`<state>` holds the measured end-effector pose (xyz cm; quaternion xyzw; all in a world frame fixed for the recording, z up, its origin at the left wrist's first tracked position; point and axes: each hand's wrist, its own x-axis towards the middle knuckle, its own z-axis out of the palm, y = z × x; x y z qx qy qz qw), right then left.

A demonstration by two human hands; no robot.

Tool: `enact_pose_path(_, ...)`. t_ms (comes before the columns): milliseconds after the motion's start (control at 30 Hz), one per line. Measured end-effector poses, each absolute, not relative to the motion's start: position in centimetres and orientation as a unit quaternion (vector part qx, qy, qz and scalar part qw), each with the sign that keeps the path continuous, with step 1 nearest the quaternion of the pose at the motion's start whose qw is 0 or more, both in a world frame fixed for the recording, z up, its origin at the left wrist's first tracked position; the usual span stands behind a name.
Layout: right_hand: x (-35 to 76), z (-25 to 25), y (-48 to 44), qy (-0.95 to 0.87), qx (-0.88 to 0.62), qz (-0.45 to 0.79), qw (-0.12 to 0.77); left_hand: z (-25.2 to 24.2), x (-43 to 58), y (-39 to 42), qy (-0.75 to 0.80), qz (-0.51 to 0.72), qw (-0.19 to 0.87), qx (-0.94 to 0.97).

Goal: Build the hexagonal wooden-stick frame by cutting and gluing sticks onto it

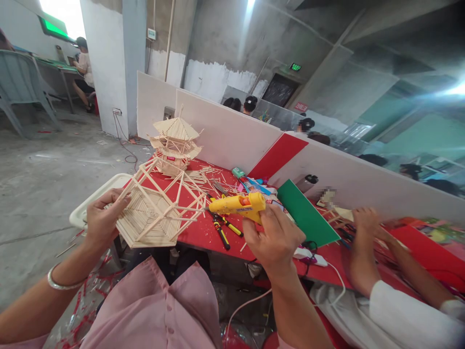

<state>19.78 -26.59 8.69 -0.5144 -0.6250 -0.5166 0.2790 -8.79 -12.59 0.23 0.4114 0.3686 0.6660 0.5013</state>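
Note:
My left hand (pixel 105 213) is closed on the left edge of a wooden stick frame (pixel 150 220), a many-sided base of flat sticks with thin struts standing up from it. The frame is held tilted above the front of the table. In my right hand (pixel 274 235) is a yellow hot glue gun (pixel 236 203), its nozzle pointing left at the frame's right-hand struts. I cannot tell whether the nozzle touches them. Behind the frame stands a pagoda model (pixel 176 145) made of sticks. Pliers (pixel 221 230) with black and yellow handles lie below the glue gun.
Loose sticks (pixel 205 177) litter the red table (pixel 196 232). A green board (pixel 305 213) leans right of my hand, near a white power strip (pixel 312 257). White partitions (pixel 225 131) line the back. A co-worker's hands (pixel 366 220) work at the right. A white stool (pixel 83 208) stands left.

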Motion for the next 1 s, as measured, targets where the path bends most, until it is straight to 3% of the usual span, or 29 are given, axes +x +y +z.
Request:
enact_pose_path(300,19.7,8.6,-26.6,-0.63,-0.528,-0.474,0.316,0.2,-8.7,-12.8,0.401,0.623,0.587,0.327)
enact_pose_path(567,18.9,8.6,-26.0,-0.601,-0.575,-0.34,0.439,-0.7,-8.3,-13.2,0.39,0.593,0.64,0.293)
enact_pose_path(1000,18.5,8.9,-26.3,-0.573,-0.654,-0.18,0.459,-2.5,-8.2,-12.5,0.342,0.647,0.59,0.341)
